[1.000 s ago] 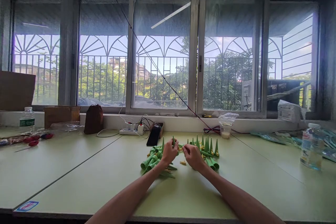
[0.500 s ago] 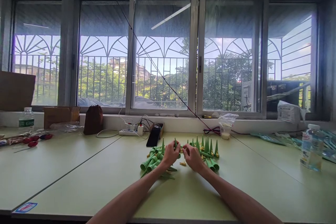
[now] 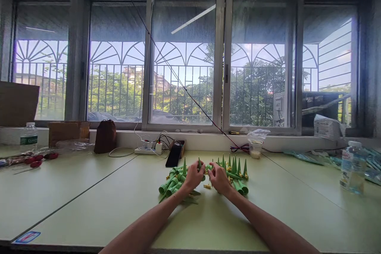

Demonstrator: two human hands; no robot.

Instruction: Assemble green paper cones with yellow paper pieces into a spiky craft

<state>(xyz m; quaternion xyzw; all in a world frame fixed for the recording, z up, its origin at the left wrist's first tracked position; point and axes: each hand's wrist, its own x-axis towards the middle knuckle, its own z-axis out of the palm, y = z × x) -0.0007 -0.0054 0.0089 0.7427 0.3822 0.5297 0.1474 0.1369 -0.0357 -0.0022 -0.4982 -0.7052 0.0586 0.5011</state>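
My left hand (image 3: 195, 175) is closed around a green cone (image 3: 199, 162), whose pointed tip sticks up above the fingers. Close by on the right, my right hand (image 3: 218, 176) has its fingers bent and pinched together; whatever is between them is too small to make out. Left of my hands lies a heap of green cones (image 3: 172, 184), with one cone (image 3: 184, 165) upright behind it. Several green cones (image 3: 235, 165) stand in rows behind and right of my right hand, with small yellow pieces at their bases. A loose yellow piece (image 3: 207, 186) lies between my wrists.
Behind the cones are a black phone (image 3: 174, 156), a power strip (image 3: 149, 150) and a plastic cup (image 3: 255, 151) with a bag. A clear bottle (image 3: 352, 168) stands at right. A brown pouch (image 3: 105, 137) and red flowers (image 3: 35, 160) are at left.
My right hand has shifted very slightly and its index finger has lifted a little. My left hand still grips the green cone in the same place.
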